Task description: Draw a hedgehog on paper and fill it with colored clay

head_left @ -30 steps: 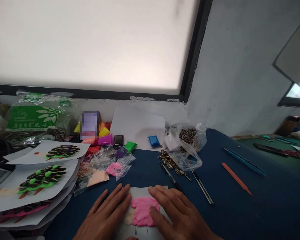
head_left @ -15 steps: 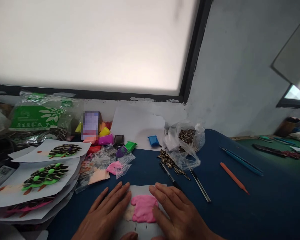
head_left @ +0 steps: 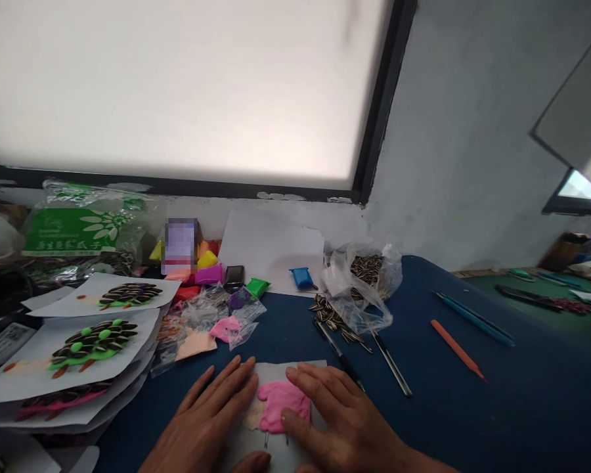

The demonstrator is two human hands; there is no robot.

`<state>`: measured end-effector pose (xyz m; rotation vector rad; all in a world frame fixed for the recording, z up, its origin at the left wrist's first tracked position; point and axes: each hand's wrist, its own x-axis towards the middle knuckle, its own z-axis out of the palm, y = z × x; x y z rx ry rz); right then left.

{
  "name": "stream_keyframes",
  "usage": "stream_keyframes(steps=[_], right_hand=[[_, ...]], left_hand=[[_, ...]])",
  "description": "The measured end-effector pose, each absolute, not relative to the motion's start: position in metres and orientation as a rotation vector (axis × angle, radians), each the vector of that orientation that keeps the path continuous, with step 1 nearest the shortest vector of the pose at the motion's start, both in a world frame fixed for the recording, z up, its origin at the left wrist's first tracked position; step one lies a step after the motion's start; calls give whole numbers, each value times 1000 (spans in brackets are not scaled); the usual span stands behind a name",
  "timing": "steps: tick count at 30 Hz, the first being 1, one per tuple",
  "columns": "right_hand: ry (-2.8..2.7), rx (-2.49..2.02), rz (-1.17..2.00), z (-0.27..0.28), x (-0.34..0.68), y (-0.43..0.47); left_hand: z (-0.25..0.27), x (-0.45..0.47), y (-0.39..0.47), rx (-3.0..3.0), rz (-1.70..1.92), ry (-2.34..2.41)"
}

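Note:
A sheet of white paper (head_left: 295, 369) lies in front of me at the bottom centre. On it is a flattened patch of pink modelling clay (head_left: 280, 402), with a pale beige patch (head_left: 253, 416) at its left and two short drawn lines below. My left hand (head_left: 209, 410) rests on the paper's left side, fingers stretched out, holding nothing. My right hand (head_left: 345, 417) lies over the right part of the pink clay, its thumb on the clay and its other fingers extended over the clay's upper right edge.
Left, finished seed-and-clay pictures (head_left: 93, 348) are stacked. Behind stand clay packets (head_left: 209, 272), opened wrappers (head_left: 197, 322) and a green seed bag (head_left: 69, 230). Striped seeds (head_left: 332, 315) spill from a clear bag (head_left: 369, 282). Pens (head_left: 391, 364) and an orange clay tool (head_left: 458, 350) lie right.
My right hand has shifted left over the pink clay, its thumb now further onto it. The left hand stays nearly in place. The view has shifted slightly.

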<state>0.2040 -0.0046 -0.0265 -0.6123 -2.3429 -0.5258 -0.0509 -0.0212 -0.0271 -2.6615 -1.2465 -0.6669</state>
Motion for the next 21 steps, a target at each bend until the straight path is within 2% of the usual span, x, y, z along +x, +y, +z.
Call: stream_keyframes(steps=[10, 21], right_hand=[[-2319, -598, -441, -22, 203, -7], [-2366, -593, -491, -21, 203, -4]], left_hand=[[-24, -49, -23, -2655, -608, -1246], [-27, -49, -20, -2672, -636, -1257]])
